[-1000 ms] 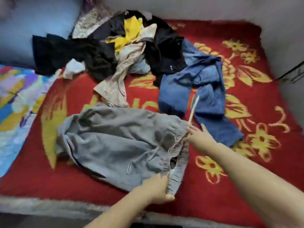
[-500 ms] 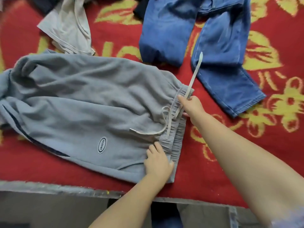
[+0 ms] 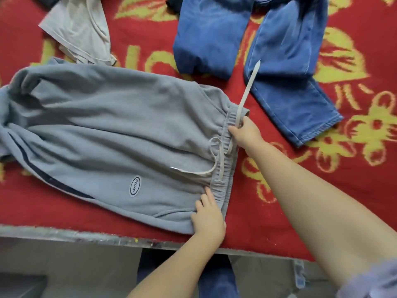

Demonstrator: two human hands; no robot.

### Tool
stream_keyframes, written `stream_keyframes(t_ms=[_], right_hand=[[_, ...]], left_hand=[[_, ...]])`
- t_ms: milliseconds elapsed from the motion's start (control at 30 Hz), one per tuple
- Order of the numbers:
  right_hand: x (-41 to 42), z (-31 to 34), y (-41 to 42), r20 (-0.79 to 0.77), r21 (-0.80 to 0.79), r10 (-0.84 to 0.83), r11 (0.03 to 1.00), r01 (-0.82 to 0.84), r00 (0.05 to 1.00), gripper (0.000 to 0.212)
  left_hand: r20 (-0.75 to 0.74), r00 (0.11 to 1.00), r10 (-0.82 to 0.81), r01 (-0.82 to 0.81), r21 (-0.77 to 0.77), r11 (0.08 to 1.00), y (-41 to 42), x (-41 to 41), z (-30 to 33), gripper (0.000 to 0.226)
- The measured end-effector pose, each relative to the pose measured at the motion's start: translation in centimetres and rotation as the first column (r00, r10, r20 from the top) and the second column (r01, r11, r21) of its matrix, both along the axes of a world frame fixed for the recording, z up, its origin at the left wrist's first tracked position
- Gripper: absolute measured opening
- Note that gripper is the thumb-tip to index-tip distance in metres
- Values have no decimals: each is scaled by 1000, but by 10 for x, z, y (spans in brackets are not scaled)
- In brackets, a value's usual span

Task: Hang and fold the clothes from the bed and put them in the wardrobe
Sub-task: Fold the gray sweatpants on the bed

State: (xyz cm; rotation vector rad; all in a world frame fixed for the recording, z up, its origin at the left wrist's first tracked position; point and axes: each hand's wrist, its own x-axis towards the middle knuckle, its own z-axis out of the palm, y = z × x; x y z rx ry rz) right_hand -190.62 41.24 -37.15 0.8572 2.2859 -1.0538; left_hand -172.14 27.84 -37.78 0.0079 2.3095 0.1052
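Observation:
Grey sweatpants [image 3: 111, 130] with a small oval logo lie flat across the red bed cover, waistband to the right. My left hand [image 3: 209, 218] rests on the near corner of the waistband, fingers laid on the fabric. My right hand [image 3: 245, 131] pinches the far end of the elastic waistband, where a pale drawstring [image 3: 249, 87] runs up and away over the cover. Blue jeans [image 3: 285, 67] lie folded over just beyond the waistband. A beige garment [image 3: 79, 29] sits at the top left.
The red blanket [image 3: 322, 168] with yellow flowers covers the bed. Its near edge [image 3: 86, 235] runs along a grey frame below the sweatpants. Dark clothes peek in at the top edge.
The view has dropped closer to the bed, so the clothes pile is out of frame. Both hands have spread the waistband flatter and stay on it.

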Motion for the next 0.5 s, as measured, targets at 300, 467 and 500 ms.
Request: stream_keyframes(t_ms=[300,467,500], right_hand=[[-4,52,52,-284,214,87,977,-25,955,24],[20,48,112,-222,469,-19,874,124,975,27],[24,44,118,-183,471,-52,872,135,982,33]], left_hand=[[58,993,103,-118,447,887,69,17,66,96],[455,887,-78,-281,666,691,116,-9,54,84],[456,879,-140,-249,690,680,111,-18,51,81]])
